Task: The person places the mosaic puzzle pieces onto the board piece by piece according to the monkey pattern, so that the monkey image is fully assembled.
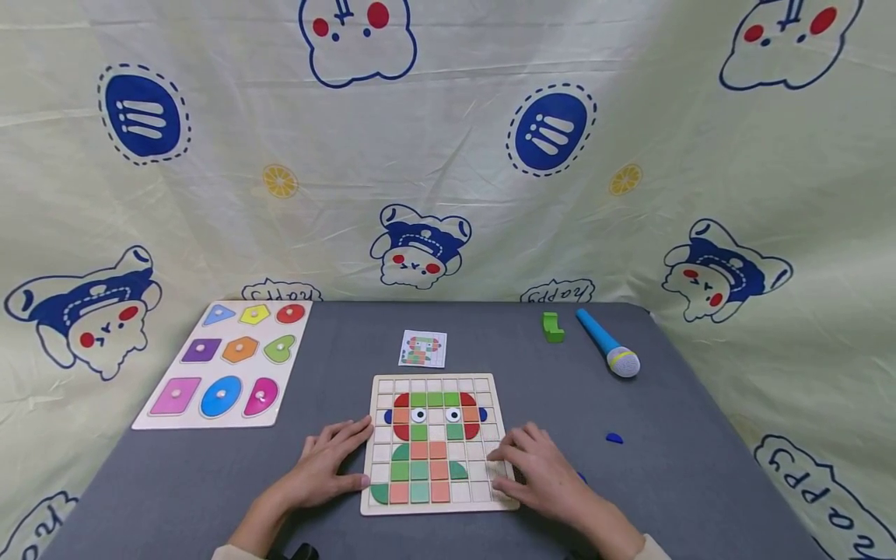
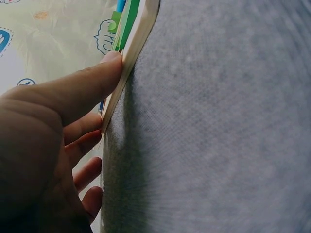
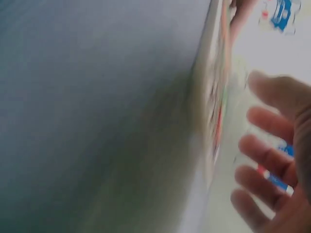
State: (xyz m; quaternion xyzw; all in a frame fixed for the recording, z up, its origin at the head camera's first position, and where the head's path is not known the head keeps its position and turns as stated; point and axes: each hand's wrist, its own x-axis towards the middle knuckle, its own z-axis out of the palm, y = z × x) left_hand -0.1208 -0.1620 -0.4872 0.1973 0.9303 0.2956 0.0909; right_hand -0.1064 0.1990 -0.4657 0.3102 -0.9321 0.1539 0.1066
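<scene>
A square wooden mosaic board [image 1: 381,453] with a white grid lies on the grey table. Red, orange, green and teal pieces with two round eye pieces form a figure on it. Along its left edge, my left hand [image 1: 323,460] rests with thumb and fingertips at the rim; the left wrist view shows the thumb [image 2: 92,80] against that wooden side. Over the board's right edge hovers my right hand [image 1: 539,472], its fingers relaxed and spread, with nothing in them in the right wrist view. A small picture card [image 1: 423,348] of a similar figure lies behind the board.
At the left stands out a white shape puzzle [image 1: 203,370] with knobbed pieces. Back right are a green block [image 1: 553,328] and a toy microphone [image 1: 602,338]. A blue half-round piece [image 1: 614,439] lies to the right; another blue piece [image 1: 582,477] shows beside the right wrist.
</scene>
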